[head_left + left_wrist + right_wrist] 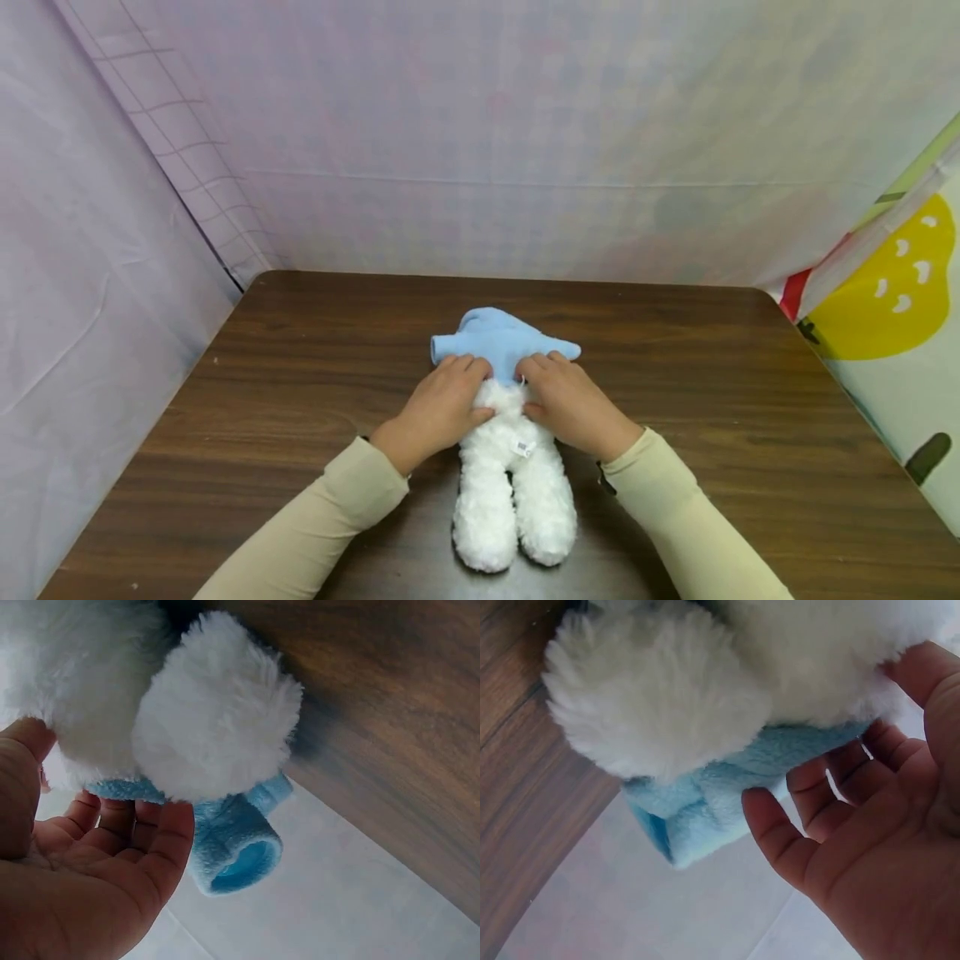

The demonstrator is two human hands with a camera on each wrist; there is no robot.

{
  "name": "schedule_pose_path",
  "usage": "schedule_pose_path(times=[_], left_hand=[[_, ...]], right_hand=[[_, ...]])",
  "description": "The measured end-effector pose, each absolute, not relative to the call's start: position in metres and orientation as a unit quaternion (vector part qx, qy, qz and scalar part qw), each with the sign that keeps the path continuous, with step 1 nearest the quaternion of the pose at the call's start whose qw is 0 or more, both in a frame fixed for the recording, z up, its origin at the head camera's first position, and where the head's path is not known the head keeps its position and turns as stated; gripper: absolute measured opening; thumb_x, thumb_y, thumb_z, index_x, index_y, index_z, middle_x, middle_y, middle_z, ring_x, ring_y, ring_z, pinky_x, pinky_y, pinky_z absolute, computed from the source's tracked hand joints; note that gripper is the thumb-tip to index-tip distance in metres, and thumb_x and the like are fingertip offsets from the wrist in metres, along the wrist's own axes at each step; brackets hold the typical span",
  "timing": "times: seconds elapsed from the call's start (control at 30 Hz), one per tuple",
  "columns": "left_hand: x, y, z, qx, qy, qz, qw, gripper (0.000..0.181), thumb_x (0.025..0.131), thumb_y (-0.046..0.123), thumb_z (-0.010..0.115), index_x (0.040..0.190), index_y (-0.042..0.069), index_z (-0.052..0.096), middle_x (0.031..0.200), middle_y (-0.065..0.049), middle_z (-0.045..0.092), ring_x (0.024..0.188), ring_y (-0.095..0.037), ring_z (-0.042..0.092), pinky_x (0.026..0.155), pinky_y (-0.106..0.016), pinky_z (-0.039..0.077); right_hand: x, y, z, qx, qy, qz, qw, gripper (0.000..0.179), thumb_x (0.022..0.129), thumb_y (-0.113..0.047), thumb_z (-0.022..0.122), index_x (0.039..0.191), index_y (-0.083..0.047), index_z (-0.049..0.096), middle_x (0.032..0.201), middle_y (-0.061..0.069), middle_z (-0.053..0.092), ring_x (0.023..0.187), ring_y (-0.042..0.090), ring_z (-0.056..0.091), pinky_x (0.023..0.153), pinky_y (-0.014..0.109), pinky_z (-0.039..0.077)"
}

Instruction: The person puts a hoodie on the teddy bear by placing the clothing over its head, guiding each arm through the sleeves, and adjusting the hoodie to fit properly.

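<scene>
A white plush toy [486, 512] lies on the table with its two legs toward me and a small tag [522, 449] on its body. Over its far end is a light blue doll's sweater [498, 340], its sleeves spread to both sides. My left hand [442, 404] grips the sweater's near edge on the left, thumb against the fur. On the right, my right hand [573, 406] holds the same edge in curled fingers. An open sleeve end [247, 866] shows in the left wrist view, beside a round fluffy paw [217, 712]. The toy's head is hidden.
The dark wooden table [315, 358] has rounded far corners. Pale cloth [480, 150] hangs behind it and along the left side. At the right, a cloth with a yellow print [892, 292] hangs by the table's edge.
</scene>
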State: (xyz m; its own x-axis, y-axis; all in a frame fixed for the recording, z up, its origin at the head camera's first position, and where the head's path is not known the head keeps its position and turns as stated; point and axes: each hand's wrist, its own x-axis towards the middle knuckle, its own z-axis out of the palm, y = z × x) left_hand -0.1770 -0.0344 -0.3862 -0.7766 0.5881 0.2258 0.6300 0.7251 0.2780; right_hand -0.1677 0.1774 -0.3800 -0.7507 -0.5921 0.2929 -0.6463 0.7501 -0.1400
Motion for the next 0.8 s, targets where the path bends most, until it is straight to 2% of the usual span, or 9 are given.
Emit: schedule_pose_path(times=[0.17, 0.3, 0.57, 0.7, 0.8], left_hand=[[-0.1765, -0.0341, -0.3869, -0.322, -0.928, -0.179, 0.05, 0.03, 0.087, 0.027, 0.079, 0.097, 0.014, 0.053, 0.088, 0.003, 0.056, 0.082, -0.018, 0.05, 0.07, -0.033, 0.044], [-0.1749, -0.0343, -0.3875, -0.324, -0.927, -0.18, 0.054, 0.032, 0.087, 0.025, 0.079, 0.088, 0.016, 0.049, 0.079, 0.005, 0.053, 0.074, -0.017, 0.045, 0.063, -0.031, 0.04], [-0.1727, -0.0333, -0.3896, -0.329, -0.927, -0.165, 0.066, 0.035, 0.088, 0.023, 0.078, 0.08, 0.017, 0.044, 0.07, 0.005, 0.048, 0.066, -0.016, 0.042, 0.057, -0.03, 0.036], [-0.172, -0.034, -0.3913, -0.327, -0.927, -0.17, 0.07, 0.033, 0.089, 0.022, 0.076, 0.08, 0.017, 0.045, 0.071, 0.006, 0.048, 0.067, -0.016, 0.042, 0.057, -0.03, 0.036], [-0.1712, -0.0367, -0.393, -0.328, -0.925, -0.178, 0.07, 0.024, 0.092, 0.024, 0.073, 0.086, 0.016, 0.051, 0.076, 0.005, 0.051, 0.071, -0.017, 0.046, 0.061, -0.031, 0.04]], right_hand=[[-0.1696, 0.1744, -0.3825, 0.343, -0.921, 0.138, 0.121, 0.033, 0.075, -0.002, 0.083, 0.085, -0.012, 0.054, 0.078, -0.003, 0.053, 0.07, 0.018, 0.046, 0.063, 0.033, 0.04], [-0.169, 0.1731, -0.3852, 0.352, -0.915, 0.141, 0.134, 0.037, 0.073, 0.001, 0.083, 0.079, -0.014, 0.049, 0.07, -0.005, 0.046, 0.065, 0.016, 0.042, 0.06, 0.032, 0.037], [-0.1653, 0.1725, -0.3888, 0.356, -0.911, 0.137, 0.156, 0.041, 0.069, 0.006, 0.08, 0.075, -0.014, 0.044, 0.067, -0.005, 0.04, 0.062, 0.015, 0.039, 0.059, 0.031, 0.035], [-0.1629, 0.1725, -0.3896, 0.344, -0.916, 0.132, 0.159, 0.038, 0.073, 0.002, 0.08, 0.077, -0.014, 0.046, 0.07, -0.005, 0.044, 0.062, 0.015, 0.04, 0.059, 0.031, 0.037], [-0.1598, 0.1752, -0.3904, 0.337, -0.917, 0.131, 0.166, 0.029, 0.078, -0.002, 0.079, 0.081, -0.013, 0.053, 0.075, -0.004, 0.049, 0.064, 0.014, 0.045, 0.06, 0.031, 0.041]])
